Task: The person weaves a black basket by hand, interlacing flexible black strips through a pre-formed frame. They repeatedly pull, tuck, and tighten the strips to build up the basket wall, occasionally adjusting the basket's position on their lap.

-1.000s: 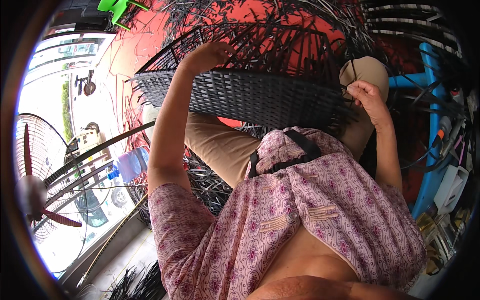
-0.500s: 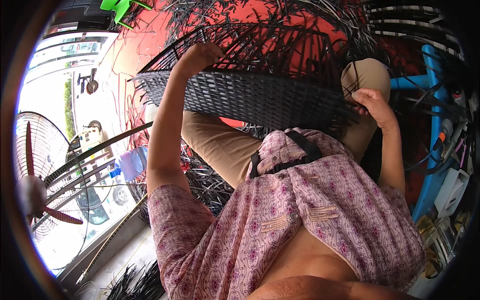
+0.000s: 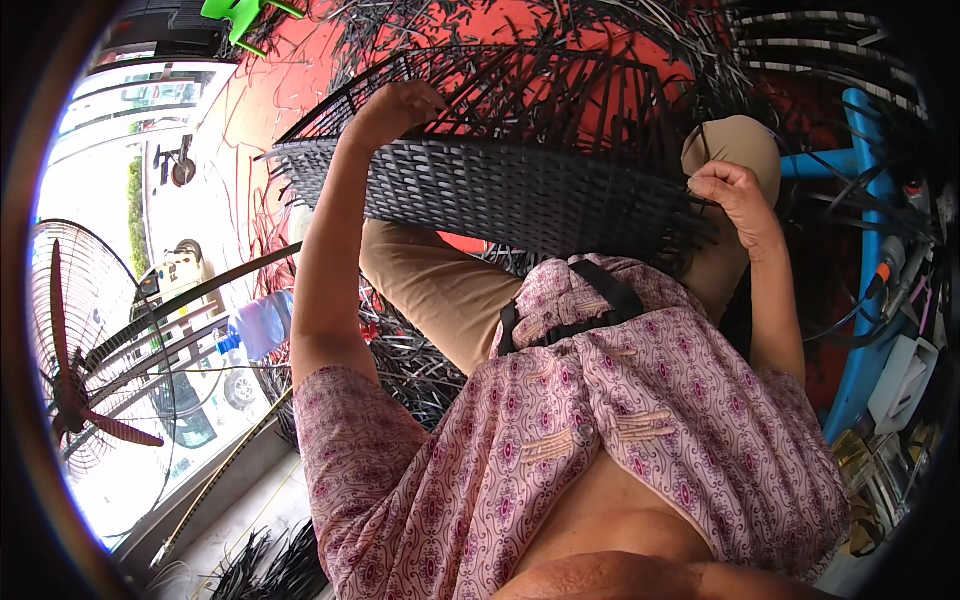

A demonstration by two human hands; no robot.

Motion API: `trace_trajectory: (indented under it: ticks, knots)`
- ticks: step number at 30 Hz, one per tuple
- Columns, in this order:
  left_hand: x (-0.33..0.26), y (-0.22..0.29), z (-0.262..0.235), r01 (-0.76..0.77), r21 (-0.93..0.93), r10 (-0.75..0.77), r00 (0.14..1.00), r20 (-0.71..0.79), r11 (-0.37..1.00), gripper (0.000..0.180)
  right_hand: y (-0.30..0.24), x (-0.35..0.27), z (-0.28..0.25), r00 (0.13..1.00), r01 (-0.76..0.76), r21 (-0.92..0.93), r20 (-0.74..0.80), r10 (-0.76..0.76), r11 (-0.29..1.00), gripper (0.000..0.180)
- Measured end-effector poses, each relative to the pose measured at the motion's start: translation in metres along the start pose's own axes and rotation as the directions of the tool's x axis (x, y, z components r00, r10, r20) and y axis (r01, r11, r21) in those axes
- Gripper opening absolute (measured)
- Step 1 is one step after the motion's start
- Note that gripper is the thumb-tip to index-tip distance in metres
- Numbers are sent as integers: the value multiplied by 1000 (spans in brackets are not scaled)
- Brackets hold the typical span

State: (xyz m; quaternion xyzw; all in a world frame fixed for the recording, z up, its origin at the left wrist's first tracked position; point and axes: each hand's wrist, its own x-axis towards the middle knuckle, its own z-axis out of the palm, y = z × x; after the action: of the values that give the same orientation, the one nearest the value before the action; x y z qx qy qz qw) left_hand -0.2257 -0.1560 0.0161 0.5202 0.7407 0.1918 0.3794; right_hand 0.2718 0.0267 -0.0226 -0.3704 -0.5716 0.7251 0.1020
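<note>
A black woven panel of flat plastic strips lies tilted across my lap, with loose strip ends fringing its right side. Over its upper edge reaches my left hand, the fingers curled together among unwoven black strips; what they hold is hidden. At the panel's right end, beside my knee, my right hand has thumb and fingertips pinched together on a thin black strip. The far part of the work is an open lattice of strips, with a dark frame edge at the left.
Cut black strips litter the red floor. A blue frame stands at the right, with an orange-and-grey hand tool and a white container near it. A fan stands at the left; a green chair is far off.
My right hand has risen slightly and shifted left, closer to the panel's right edge. My left hand stays nearly in place at the upper edge.
</note>
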Motion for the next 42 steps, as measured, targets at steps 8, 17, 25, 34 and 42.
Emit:
trace_trajectory:
  ticks: [8, 17, 25, 34, 42]
  knots:
    - [5, -29, -12, -77, -171, 72, 997, -38, 982, 18, -2, 3, -1, 999, -38, -20, 22, 38, 999, 14]
    - [8, -21, -27, 82, 13, -83, 975, 206, 997, 26, 0, 9, 4, 996, -92, 197, 3, 93, 976, 30]
    - [-8, -52, -47, 98, -144, -90, 994, 56, 985, 26, -11, -5, -19, 979, -202, -115, -56, 196, 973, 22]
    - [-11, -9, -25, 39, 495, -20, 999, -43, 868, 23, -2, -3, -23, 995, -82, 30, -58, 84, 996, 12]
    - [-13, -61, -37, -192, 146, 223, 944, -241, 970, 19, 2, 6, -3, 998, -64, 11, -14, 64, 998, 11]
